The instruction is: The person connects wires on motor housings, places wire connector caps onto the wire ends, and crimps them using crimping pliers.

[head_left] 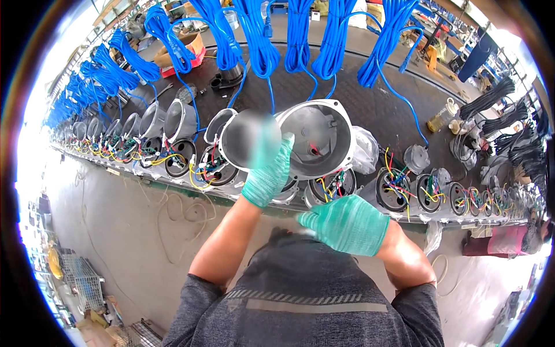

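Observation:
Two wide grey metal housings stand side by side in front of me at the bench edge. The left housing point(231, 139) is partly lost in a blurred patch; the right housing point(341, 156) opens toward me, with a small red wire end inside. My left hand point(269, 173), in a green knit glove, reaches up to the left housing. Its thumb side shows between the two housings; the other fingers are smeared by the blur. Nearer my body, my right hand point(350, 225), gloved alike, has its fingers curled together. Something small and whitish at its fingertips is too blurred to name.
A row of round motor bodies point(393, 191) with coloured wires lines the bench edge on both sides. Blue cable coils point(257, 40) hang across the far side. A clear plastic bag point(364, 151) lies beside the right housing. A yellowish bottle point(442, 115) stands at the right.

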A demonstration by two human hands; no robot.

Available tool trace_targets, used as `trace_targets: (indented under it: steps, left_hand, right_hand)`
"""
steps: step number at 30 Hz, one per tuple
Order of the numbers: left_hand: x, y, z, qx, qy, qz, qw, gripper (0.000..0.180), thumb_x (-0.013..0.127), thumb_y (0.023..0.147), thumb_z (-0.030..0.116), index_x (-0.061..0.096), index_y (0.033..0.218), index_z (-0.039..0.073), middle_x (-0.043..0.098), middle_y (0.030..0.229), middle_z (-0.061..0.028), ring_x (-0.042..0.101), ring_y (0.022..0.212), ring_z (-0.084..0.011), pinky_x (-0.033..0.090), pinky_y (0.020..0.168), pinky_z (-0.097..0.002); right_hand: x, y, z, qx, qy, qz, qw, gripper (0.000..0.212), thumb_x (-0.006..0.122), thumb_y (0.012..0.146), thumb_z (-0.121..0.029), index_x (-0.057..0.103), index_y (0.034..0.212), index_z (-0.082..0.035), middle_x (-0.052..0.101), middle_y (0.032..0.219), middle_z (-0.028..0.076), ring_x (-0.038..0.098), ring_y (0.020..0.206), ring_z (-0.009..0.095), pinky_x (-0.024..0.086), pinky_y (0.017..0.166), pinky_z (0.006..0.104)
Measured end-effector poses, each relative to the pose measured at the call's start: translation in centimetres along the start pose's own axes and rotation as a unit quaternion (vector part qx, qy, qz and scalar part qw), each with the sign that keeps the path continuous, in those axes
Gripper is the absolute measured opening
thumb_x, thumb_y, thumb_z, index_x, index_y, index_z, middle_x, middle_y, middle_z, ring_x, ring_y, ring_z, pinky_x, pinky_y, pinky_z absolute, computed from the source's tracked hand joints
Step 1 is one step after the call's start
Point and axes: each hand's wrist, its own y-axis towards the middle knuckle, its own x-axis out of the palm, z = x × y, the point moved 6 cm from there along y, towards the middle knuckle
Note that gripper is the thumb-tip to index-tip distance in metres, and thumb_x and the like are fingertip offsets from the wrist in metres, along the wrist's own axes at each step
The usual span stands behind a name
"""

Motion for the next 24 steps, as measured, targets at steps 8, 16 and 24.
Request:
trace_targets:
  steps: [8, 16, 24]
  left_hand:
    - [0.7, -0.5, -0.1, -0.029, 0.001, -0.022, 0.999, 0.037, 0.06, 0.104, 0.003, 0.063, 0.141, 0.001, 0.064, 0.131, -0.0234, 0.062, 0.115, -0.0391, 0.05, 0.102, -0.0478]
    - [2.2, 1.8, 3.5, -0.089, -0.108, -0.046, 0.989, 0.039, 0.056, 0.11, 0.016, 0.05, 0.147, 0.004, 0.065, 0.131, -0.0126, 0.061, 0.117, -0.0176, 0.051, 0.101, -0.0341]
    - [3.9, 6.6, 0.9, -0.142, 0.063, -0.07, 0.985, 0.04, 0.062, 0.107, 0.023, 0.058, 0.141, 0.002, 0.073, 0.119, -0.0205, 0.069, 0.108, -0.0323, 0.054, 0.095, -0.0407]
  right_hand:
    - [-4.1, -1.8, 5.3, 0.275, 0.14, 0.266, 0.913, 0.031, 0.077, 0.095, -0.023, 0.074, 0.121, -0.006, 0.077, 0.105, 0.013, 0.076, 0.082, 0.03, 0.061, 0.071, 0.0383]
    - [-3.3, -2.3, 9.1, 0.292, 0.088, 0.305, 0.902, 0.017, 0.077, 0.092, -0.021, 0.077, 0.102, -0.007, 0.074, 0.094, 0.014, 0.071, 0.088, 0.036, 0.057, 0.079, 0.046]
    - [-0.5, -3.3, 12.7, 0.318, 0.067, 0.195, 0.925, 0.018, 0.074, 0.094, -0.02, 0.07, 0.095, -0.003, 0.068, 0.082, 0.021, 0.069, 0.083, 0.041, 0.053, 0.074, 0.0504]
